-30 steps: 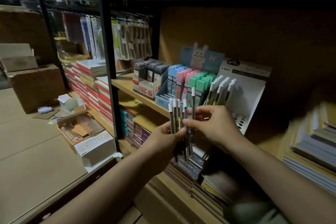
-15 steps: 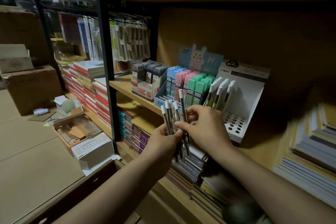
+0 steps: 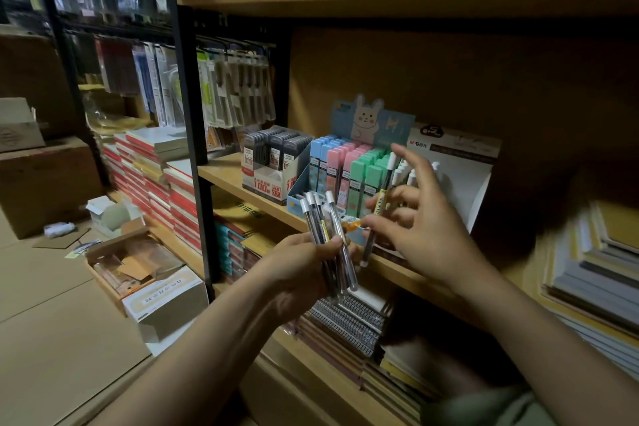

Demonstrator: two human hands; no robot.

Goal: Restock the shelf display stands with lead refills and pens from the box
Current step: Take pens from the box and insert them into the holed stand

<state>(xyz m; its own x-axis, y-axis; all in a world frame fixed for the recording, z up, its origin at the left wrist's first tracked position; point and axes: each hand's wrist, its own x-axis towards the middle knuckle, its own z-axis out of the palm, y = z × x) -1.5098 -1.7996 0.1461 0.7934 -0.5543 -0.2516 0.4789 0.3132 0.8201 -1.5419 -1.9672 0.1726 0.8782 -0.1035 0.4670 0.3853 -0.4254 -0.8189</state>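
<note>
My left hand [image 3: 304, 263] grips a bundle of several white-capped pens [image 3: 326, 235] in front of the shelf. My right hand [image 3: 420, 221] pinches a single pen [image 3: 378, 207] between thumb and fingers, with the other fingers spread. This pen is upright and apart from the bundle, just in front of the white pen display stand [image 3: 466, 180]. Several white-capped pens [image 3: 406, 176] stand in that display, partly hidden by my right hand. To its left are the pastel lead refill stand [image 3: 340, 166] with a rabbit card and the dark lead refill box [image 3: 273, 166].
The wooden shelf [image 3: 228, 175] edge runs under the stands. Notebook stacks [image 3: 587, 273] fill the right side and the lower shelf. An open cardboard box [image 3: 138, 270] and small cartons sit on the floor at left. Hanging packets [image 3: 235, 86] line the back rack.
My right hand has drawn one pen out of the bundle and lifted it up and right toward the white stand. The left hand keeps the remaining pens, slightly lower.
</note>
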